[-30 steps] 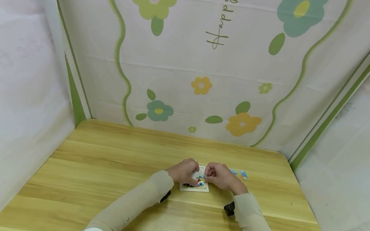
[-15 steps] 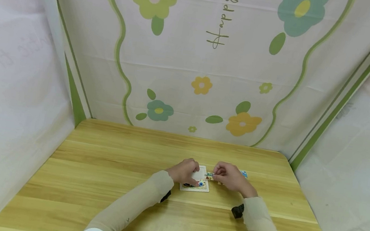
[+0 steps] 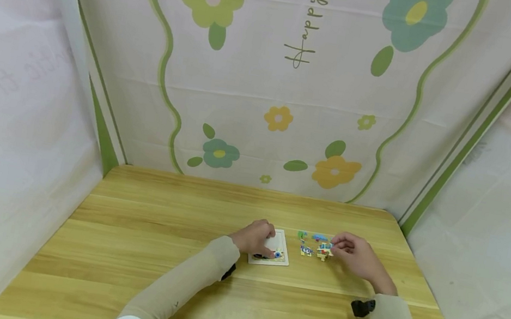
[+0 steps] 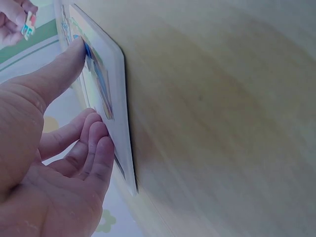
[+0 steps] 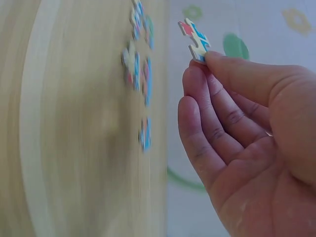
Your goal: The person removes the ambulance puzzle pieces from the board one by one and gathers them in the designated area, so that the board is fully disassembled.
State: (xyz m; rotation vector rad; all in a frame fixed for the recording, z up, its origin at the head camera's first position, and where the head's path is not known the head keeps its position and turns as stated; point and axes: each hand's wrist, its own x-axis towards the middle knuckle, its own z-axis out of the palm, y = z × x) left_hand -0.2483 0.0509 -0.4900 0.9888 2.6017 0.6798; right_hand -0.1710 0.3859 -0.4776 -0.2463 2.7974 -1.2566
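Observation:
A small white puzzle board (image 3: 279, 238) lies near the middle of the table, with a few colourful pieces along its near side. My left hand (image 3: 252, 237) rests on it from the left. In the left wrist view the thumb (image 4: 66, 64) presses on the pieces while the relaxed fingers (image 4: 94, 143) touch the board farther along. To the right, my right hand (image 3: 360, 257) is raised just off the table. Between thumb and forefinger it pinches a jigsaw piece (image 5: 197, 42) of cream, blue and red, seen best in the right wrist view.
Several loose jigsaw pieces (image 3: 305, 251) lie on the wooden table (image 3: 152, 221) between the board and my right hand. Printed fabric walls (image 3: 249, 70) rise behind the table and at both sides.
My right hand has moved right, away from the board, carrying the jigsaw piece past the loose pieces, which now show. My left hand has stayed on the board.

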